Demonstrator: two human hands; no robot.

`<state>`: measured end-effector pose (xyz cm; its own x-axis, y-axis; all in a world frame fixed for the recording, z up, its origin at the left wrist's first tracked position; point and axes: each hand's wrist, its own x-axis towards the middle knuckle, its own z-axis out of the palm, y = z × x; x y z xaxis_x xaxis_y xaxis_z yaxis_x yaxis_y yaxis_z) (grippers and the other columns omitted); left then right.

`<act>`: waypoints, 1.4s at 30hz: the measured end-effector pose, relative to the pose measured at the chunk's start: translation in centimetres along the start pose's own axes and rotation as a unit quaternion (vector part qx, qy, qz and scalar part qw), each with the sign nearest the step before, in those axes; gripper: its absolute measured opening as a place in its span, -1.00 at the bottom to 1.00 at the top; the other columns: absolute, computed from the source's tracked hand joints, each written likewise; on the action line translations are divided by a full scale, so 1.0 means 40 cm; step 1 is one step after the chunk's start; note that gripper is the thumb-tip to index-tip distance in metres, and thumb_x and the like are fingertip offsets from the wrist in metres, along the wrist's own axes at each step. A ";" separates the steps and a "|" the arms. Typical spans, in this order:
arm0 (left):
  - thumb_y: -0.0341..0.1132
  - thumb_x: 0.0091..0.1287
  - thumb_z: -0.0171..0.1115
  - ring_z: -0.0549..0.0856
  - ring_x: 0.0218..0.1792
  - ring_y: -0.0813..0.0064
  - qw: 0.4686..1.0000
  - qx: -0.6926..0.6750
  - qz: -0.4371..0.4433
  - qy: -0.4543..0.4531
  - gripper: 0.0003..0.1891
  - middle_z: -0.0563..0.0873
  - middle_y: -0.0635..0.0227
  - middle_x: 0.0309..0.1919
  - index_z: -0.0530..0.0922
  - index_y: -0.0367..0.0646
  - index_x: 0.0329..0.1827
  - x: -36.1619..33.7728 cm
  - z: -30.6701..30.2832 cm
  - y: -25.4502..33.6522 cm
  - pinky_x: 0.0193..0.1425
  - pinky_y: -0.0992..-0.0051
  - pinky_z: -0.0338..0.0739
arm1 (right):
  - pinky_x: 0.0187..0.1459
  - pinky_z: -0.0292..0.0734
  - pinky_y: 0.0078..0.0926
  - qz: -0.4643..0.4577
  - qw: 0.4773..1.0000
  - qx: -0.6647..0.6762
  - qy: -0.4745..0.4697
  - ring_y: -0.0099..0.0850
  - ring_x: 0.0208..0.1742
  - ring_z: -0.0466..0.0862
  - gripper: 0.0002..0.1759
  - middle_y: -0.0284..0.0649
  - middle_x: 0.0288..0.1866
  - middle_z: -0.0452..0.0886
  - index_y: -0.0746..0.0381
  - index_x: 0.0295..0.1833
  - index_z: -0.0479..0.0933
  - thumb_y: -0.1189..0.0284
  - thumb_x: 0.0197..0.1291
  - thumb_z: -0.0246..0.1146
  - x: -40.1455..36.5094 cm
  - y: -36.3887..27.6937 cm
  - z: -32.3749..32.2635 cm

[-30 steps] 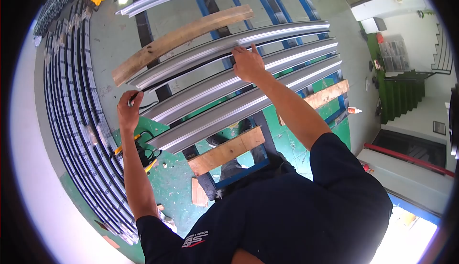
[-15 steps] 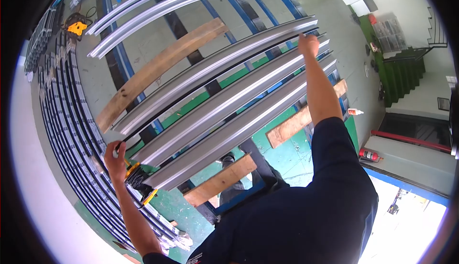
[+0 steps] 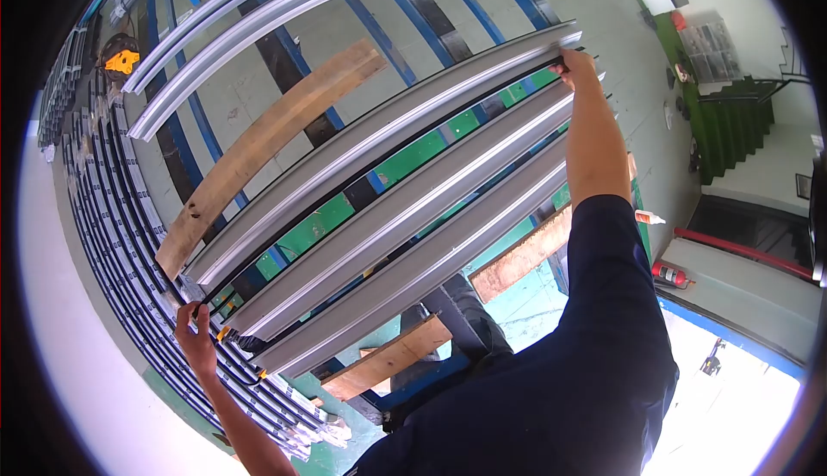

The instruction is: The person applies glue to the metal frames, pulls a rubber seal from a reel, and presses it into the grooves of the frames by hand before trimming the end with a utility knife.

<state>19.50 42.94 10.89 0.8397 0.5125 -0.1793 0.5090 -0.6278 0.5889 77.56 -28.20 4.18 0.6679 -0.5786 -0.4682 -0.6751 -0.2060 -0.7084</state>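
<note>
Both arms are spread wide along the topmost of three long grey aluminium profiles (image 3: 379,127), which lie side by side across blue trestle bars (image 3: 297,61) and wooden planks. A thin black strip (image 3: 388,162) runs along the near edge of that top profile, from its left end to its right end.

The left hand (image 3: 195,335) is low at the near left, closed, with thumb and fingers pinched on the strip's left end just past the profile's tip. The right hand (image 3: 575,62) is at the far right end of the same profile with its fingers curled shut right at the strip's other end. Whether it grips the strip or only presses it to the metal is too small to tell.

One wooden plank (image 3: 258,150) lies just beyond the top profile, and two more planks (image 3: 524,256) (image 3: 388,360) show under the nearest profile. On the floor at the left, a long stack of dark and silver profiles (image 3: 121,217) curves along the wall, with a yellow tool (image 3: 121,61) at its far end. At the right, a small glue bottle (image 3: 650,216) lies on the green floor, and a red fire extinguisher (image 3: 672,274) lies nearer.
</note>
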 end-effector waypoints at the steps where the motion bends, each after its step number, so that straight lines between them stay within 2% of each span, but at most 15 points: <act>1: -0.23 0.53 0.31 0.53 -0.15 0.41 1.000 0.010 -0.005 -0.003 -0.72 0.65 0.27 -0.21 0.63 -0.34 -0.03 -0.001 -0.002 0.005 0.07 0.34 0.45 | -0.79 0.17 -0.55 -0.002 1.000 -0.019 0.005 -0.53 -0.74 0.52 -0.71 -0.04 -0.53 0.71 0.34 -0.19 0.57 0.29 0.49 0.24 0.000 -0.001 0.003; 3: -0.22 0.54 0.30 0.57 -0.09 0.37 1.000 0.016 -0.008 0.002 -0.71 0.67 0.24 -0.17 0.64 -0.34 -0.02 0.000 -0.001 0.003 0.15 0.33 0.45 | -0.80 0.18 -0.54 -0.009 1.000 0.021 0.018 -0.50 -0.74 0.54 -0.65 -0.05 -0.54 0.70 0.37 -0.21 0.55 0.26 0.47 0.24 -0.030 0.009 0.011; 5: -0.21 0.54 0.29 0.58 -0.10 0.36 1.000 0.011 0.001 0.008 -0.71 0.67 0.23 -0.18 0.64 -0.34 -0.02 0.004 -0.003 0.001 0.14 0.32 0.46 | -0.80 0.20 -0.53 -0.032 0.997 0.046 0.058 -0.48 -0.74 0.54 -0.62 -0.05 -0.55 0.69 0.40 -0.27 0.54 0.26 0.46 0.25 -0.095 0.015 0.035; 6: -0.22 0.54 0.30 0.59 -0.11 0.36 1.000 0.001 0.005 0.008 -0.72 0.67 0.23 -0.18 0.64 -0.34 -0.02 0.012 -0.001 0.001 0.13 0.32 0.47 | -0.80 0.23 -0.50 -0.016 0.998 -0.026 0.048 -0.47 -0.75 0.54 -0.58 -0.04 -0.57 0.68 0.41 -0.39 0.52 0.27 0.44 0.24 -0.149 0.001 0.040; 9: -0.25 0.52 0.32 0.59 -0.13 0.38 0.999 -0.019 0.023 0.011 -0.74 0.68 0.25 -0.20 0.64 -0.33 -0.04 0.010 -0.007 -0.006 0.09 0.34 0.49 | -0.80 0.21 -0.46 -0.045 0.997 -0.057 0.003 -0.46 -0.77 0.51 -0.55 -0.03 -0.57 0.68 0.40 -0.46 0.51 0.27 0.44 0.24 -0.222 0.066 0.096; 13: -0.32 0.47 0.38 0.63 -0.18 0.43 0.996 -0.028 0.075 0.037 -0.81 0.72 0.29 -0.24 0.66 -0.32 -0.12 0.012 0.002 -0.025 0.03 0.41 0.51 | -0.79 0.17 -0.46 -0.020 0.998 -0.014 -0.066 -0.45 -0.76 0.50 -0.60 0.03 -0.52 0.71 0.47 -0.28 0.52 0.30 0.47 0.22 -0.468 0.119 0.180; 15: -0.33 0.44 0.40 0.65 -0.19 0.47 0.998 -0.031 0.055 0.031 -0.82 0.72 0.32 -0.25 0.66 -0.28 -0.09 0.003 -0.002 -0.001 0.00 0.45 0.52 | -0.79 0.17 -0.49 -0.014 0.994 0.013 -0.109 -0.45 -0.75 0.51 -0.61 0.05 -0.50 0.72 0.50 -0.22 0.51 0.31 0.49 0.21 -0.578 0.144 0.228; 16: -0.32 0.44 0.41 0.65 -0.19 0.48 0.997 -0.040 0.062 0.034 -0.80 0.72 0.32 -0.25 0.67 -0.28 -0.06 0.001 0.001 0.001 -0.01 0.46 0.52 | -0.76 0.24 -0.47 -0.005 0.988 0.020 -0.150 -0.39 -0.66 0.64 -0.64 0.09 -0.50 0.71 0.51 -0.18 0.47 0.35 0.48 0.23 -0.614 0.156 0.240; 20: -0.31 0.41 0.45 0.66 -0.23 0.48 0.995 -0.057 0.078 0.035 -0.78 0.75 0.30 -0.25 0.69 -0.30 -0.07 -0.004 0.009 -0.013 -0.04 0.47 0.53 | -0.79 0.16 -0.48 0.038 0.967 0.013 -0.250 -0.36 -0.67 0.66 -0.71 0.11 -0.48 0.70 0.51 -0.15 0.45 0.43 0.44 0.26 -0.795 0.208 0.314; 25: -0.30 0.39 0.46 0.67 -0.25 0.50 0.993 -0.081 0.074 0.032 -0.78 0.76 0.28 -0.28 0.70 -0.29 -0.09 -0.010 0.010 -0.020 -0.07 0.47 0.54 | -0.78 0.13 -0.49 0.062 0.946 0.038 -0.315 -0.36 -0.64 0.67 -0.74 0.10 -0.46 0.69 0.50 -0.12 0.46 0.46 0.43 0.25 -1.005 0.263 0.407; 29: -0.31 0.39 0.45 0.68 -0.26 0.51 0.991 -0.103 0.079 0.027 -0.79 0.77 0.28 -0.29 0.68 -0.29 -0.11 -0.011 0.014 -0.026 -0.08 0.48 0.55 | -0.75 0.13 -0.46 0.080 0.941 0.067 -0.323 -0.40 -0.67 0.60 -0.77 0.09 -0.46 0.68 0.50 -0.06 0.47 0.48 0.46 0.20 -1.085 0.288 0.455; 32: -0.34 0.38 0.42 0.67 -0.28 0.52 0.986 -0.137 0.085 0.031 -0.83 0.75 0.29 -0.34 0.67 -0.26 -0.11 -0.009 0.021 -0.024 -0.08 0.49 0.55 | -0.74 0.13 -0.44 0.080 0.951 0.073 -0.288 -0.39 -0.69 0.54 -0.80 0.10 -0.47 0.68 0.49 -0.02 0.47 0.51 0.47 0.16 -1.093 0.291 0.471; 38: -0.35 0.37 0.43 0.69 -0.28 0.51 0.985 -0.162 0.065 0.017 -0.84 0.74 0.26 -0.33 0.68 -0.25 -0.12 0.002 0.031 -0.046 -0.05 0.49 0.58 | -0.74 0.13 -0.44 0.121 0.922 0.088 -0.357 -0.35 -0.65 0.60 -0.83 0.11 -0.49 0.67 0.46 -0.10 0.44 0.52 0.48 0.14 -1.172 0.318 0.496; 41: -0.33 0.36 0.44 0.73 -0.24 0.43 0.983 -0.165 0.081 0.029 -0.83 0.77 0.22 -0.29 0.72 -0.26 -0.13 0.011 0.032 -0.054 -0.02 0.44 0.61 | -0.74 0.12 -0.44 0.096 0.944 0.102 -0.298 -0.33 -0.62 0.64 -0.82 0.09 -0.48 0.66 0.46 -0.10 0.42 0.50 0.50 0.12 -1.191 0.335 0.534; 42: -0.33 0.36 0.44 0.74 -0.23 0.41 0.982 -0.166 0.081 0.031 -0.83 0.78 0.21 -0.28 0.73 -0.26 -0.13 0.012 0.031 -0.055 -0.01 0.43 0.62 | -0.74 0.12 -0.44 0.096 0.942 0.099 -0.307 -0.32 -0.62 0.64 -0.82 0.09 -0.48 0.66 0.46 -0.10 0.41 0.51 0.51 0.12 -1.194 0.336 0.535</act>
<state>19.00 43.84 8.51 0.8860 0.4633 -0.0197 0.2712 -0.4832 0.8325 43.30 13.54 5.72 0.6357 -0.0119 -0.7719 -0.7709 0.0421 -0.6355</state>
